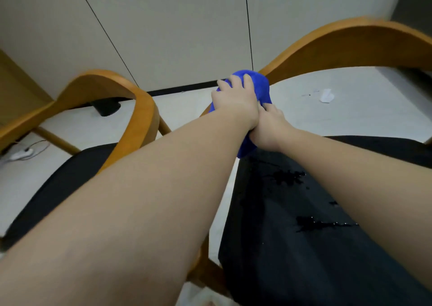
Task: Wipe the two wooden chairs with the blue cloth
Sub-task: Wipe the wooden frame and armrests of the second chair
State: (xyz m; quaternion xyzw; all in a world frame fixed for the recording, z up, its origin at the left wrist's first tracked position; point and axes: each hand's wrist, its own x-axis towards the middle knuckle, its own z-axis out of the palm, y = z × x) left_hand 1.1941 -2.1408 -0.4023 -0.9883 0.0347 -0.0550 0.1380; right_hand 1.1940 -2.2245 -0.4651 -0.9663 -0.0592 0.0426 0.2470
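Two wooden chairs with curved orange-brown frames and black seats stand side by side. The left chair point(142, 109) shows its bent armrest; the right chair point(346, 39) arches across the upper right, and its black seat point(292, 247) carries dark wet patches. A blue cloth point(259, 83) is wrapped over the right chair's left arm. My left hand point(236, 100) grips the cloth from above, fingers curled over it. My right hand point(268, 128) lies just below and grips the lower part of the cloth. The wood under the cloth is hidden.
A pale floor runs between and behind the chairs, up to a light wall with a black skirting point(184, 88). White paper scraps point(327, 95) lie on the floor at right. A white power strip with a cable point(22, 153) sits at far left.
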